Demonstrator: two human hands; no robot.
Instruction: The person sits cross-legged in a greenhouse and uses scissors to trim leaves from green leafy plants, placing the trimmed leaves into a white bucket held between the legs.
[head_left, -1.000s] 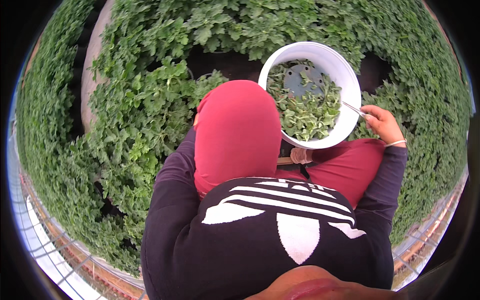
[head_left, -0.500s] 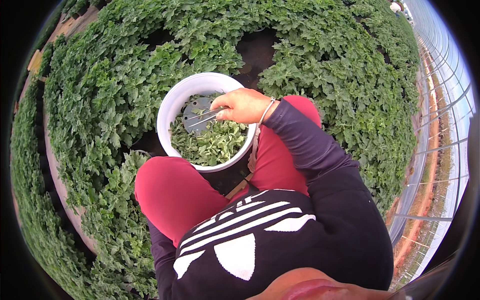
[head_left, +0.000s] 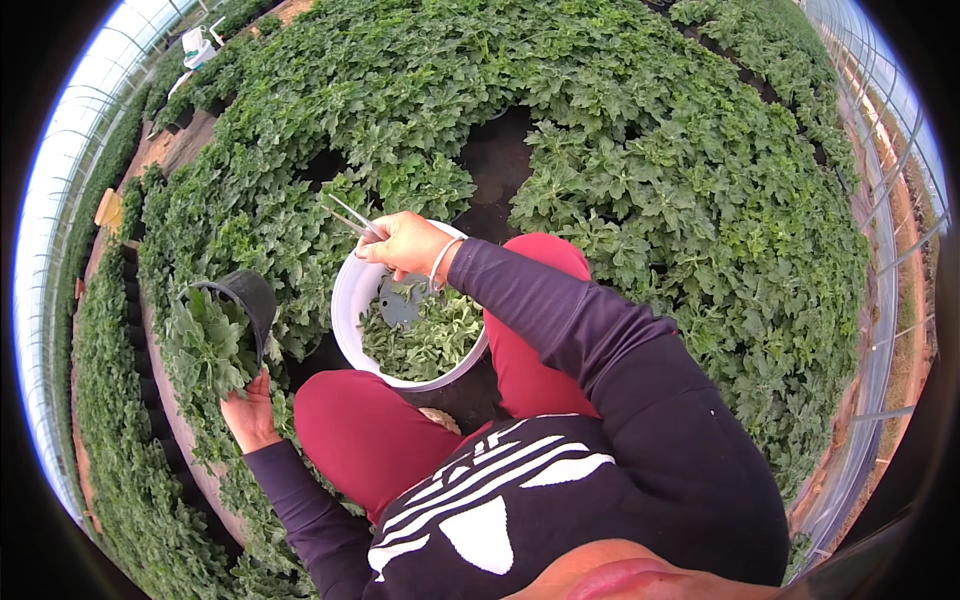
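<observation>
The left hand (head_left: 252, 412) had come into view at left, gripping the near edge of a tipped, leafy dark pot (head_left: 258, 300), so both hands were occupied.
Half a second earlier, the tweezers (head_left: 352, 217) were over the white bucket (head_left: 345, 305); now the right hand (head_left: 412, 245) pinched them at its far rim, tips apart, pointing far left.

Looking like a nursery greenhouse, showing dense chrysanthemum-like plants (head_left: 640, 180), rowed black pots (head_left: 134, 295) and arched tunnel framing (head_left: 882, 413).
</observation>
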